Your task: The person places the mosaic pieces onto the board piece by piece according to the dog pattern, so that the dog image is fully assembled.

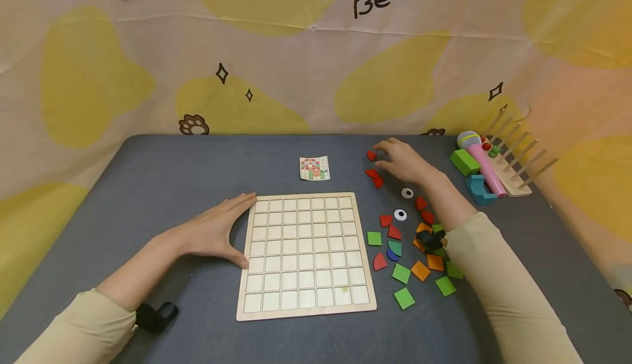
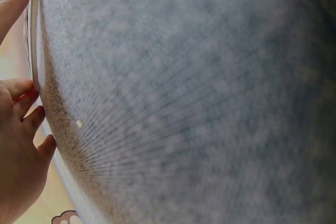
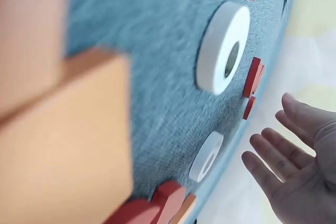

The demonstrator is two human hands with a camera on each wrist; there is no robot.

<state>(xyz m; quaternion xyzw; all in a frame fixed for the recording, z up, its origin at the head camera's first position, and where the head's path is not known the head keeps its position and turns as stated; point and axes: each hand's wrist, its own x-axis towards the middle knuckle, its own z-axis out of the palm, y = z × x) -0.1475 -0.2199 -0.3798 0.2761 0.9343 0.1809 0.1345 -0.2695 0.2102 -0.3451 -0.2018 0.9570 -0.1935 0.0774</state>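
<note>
My left hand (image 1: pixel 212 228) lies at the left side of a square wooden grid board (image 1: pixel 306 246), fingers and thumb spread, touching its edge near the upper left corner and lower down. The left wrist view shows this hand (image 2: pixel 21 156) against the thin board edge. Over the far right of the table, my right hand (image 1: pixel 402 161) reaches beside a red quarter-round piece (image 1: pixel 371 155); nothing shows in its grasp. More red pieces (image 1: pixel 374 177) lie just below it. Fingers are loosely extended on the right hand (image 3: pixel 304 166) in the right wrist view, beyond a white eye disc (image 3: pixel 223 48).
Right of the board lie green squares (image 1: pixel 404 298), orange squares (image 1: pixel 421 270), a blue piece (image 1: pixel 393 255) and another eye disc (image 1: pixel 400 215). A pattern card (image 1: pixel 314 168) lies behind the board. At far right are a pink toy microphone (image 1: pixel 486 169), toy blocks and a pegged rack (image 1: pixel 518 189).
</note>
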